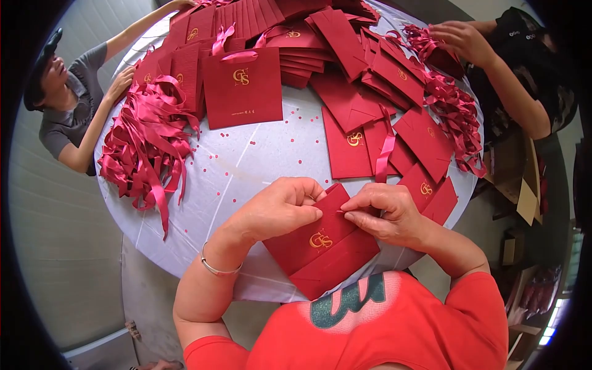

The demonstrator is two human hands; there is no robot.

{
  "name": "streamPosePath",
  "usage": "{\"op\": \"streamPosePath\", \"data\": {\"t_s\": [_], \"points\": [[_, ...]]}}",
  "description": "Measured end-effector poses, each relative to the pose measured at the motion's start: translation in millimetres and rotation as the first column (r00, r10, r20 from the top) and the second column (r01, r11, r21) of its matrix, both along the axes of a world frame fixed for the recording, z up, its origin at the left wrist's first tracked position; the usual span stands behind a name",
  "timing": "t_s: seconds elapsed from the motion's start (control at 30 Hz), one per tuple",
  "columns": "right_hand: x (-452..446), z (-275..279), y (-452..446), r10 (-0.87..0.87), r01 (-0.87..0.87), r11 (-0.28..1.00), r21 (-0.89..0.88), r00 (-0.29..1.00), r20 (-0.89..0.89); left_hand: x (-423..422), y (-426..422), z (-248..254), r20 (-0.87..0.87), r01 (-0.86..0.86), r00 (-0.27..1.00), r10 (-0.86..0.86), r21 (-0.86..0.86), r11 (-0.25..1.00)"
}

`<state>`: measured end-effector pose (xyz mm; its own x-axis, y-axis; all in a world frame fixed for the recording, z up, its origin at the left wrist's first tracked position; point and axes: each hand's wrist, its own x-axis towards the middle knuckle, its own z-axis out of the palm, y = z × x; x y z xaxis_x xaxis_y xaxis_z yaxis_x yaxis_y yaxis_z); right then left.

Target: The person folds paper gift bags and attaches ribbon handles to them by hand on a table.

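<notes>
A flat red paper gift bag [317, 246] with a gold logo leans toward my body at the table's near edge. My left hand [287, 206] grips its upper left edge, thumb in front and fingers curled behind. At the bag's top, my right hand [388, 213] pinches a tiny whitish sliver against the front; what it belongs to is too small to tell. A pink ribbon [385, 154] lies just beyond my right hand, over more red bags [354, 148].
A finished-looking bag with a ribbon handle [242, 86] faces me, before stacked bags [302, 61]. Ribbon heaps lie left [148, 135] and right [453, 117]. Small red paper dots dot the white tablecloth [246, 163]. Co-workers' hands reach in from left [123, 80] and right [459, 40].
</notes>
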<state>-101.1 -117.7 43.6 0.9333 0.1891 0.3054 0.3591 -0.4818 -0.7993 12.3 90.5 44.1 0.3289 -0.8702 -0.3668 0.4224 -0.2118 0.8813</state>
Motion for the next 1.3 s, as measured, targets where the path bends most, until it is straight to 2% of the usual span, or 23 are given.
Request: {"op": "streamPosePath", "data": {"t_s": [0.13, 0.43, 0.77, 0.87, 0.97, 1.03, 1.13, 1.3], "points": [[1, 3, 2, 0.002, -0.001, 1.0, 0.02, 0.999, -0.035, 5, 3, -5, -0.02, 0.059, 0.998, -0.059, -0.032, 0.998], [3, 6, 0, -0.026, 0.028, 0.999, 0.032, 0.997, -0.068, 6, 1, -6, -0.093, 0.042, 0.994, -0.048, -0.066, 0.997], [7, 6, 6, -0.042, 0.044, 0.997, 0.061, 0.999, -0.033, 6, 2, -12, -0.063, 0.042, 0.997, -0.05, -0.115, 0.992], [7, 9, 6, -0.04, 0.042, 0.999, 0.032, 0.996, -0.082, 8, 4, -12, -0.066, 0.095, 0.993, -0.103, -0.114, 0.989], [12, 9, 4, -0.027, 0.028, 0.999, 0.03, 0.999, -0.036, 4, 2, -3, -0.152, 0.059, 0.985, -0.078, -0.125, 0.99], [18, 8, 4, -0.02, 0.016, 0.999, 0.032, 0.991, 0.132, 4, 1, 0, -0.151, 0.062, 0.985, -0.078, -0.111, 0.992], [23, 4, -2, 0.02, -0.024, 0.998, 0.055, 0.997, 0.081, 5, 2, -9, -0.083, 0.06, 0.994, -0.074, -0.155, 0.986], [24, -2, -6, 0.054, -0.057, 0.996, 0.074, 0.997, 0.047, 5, 0, -11, -0.109, 0.076, 0.99, -0.093, -0.154, 0.985]]}}
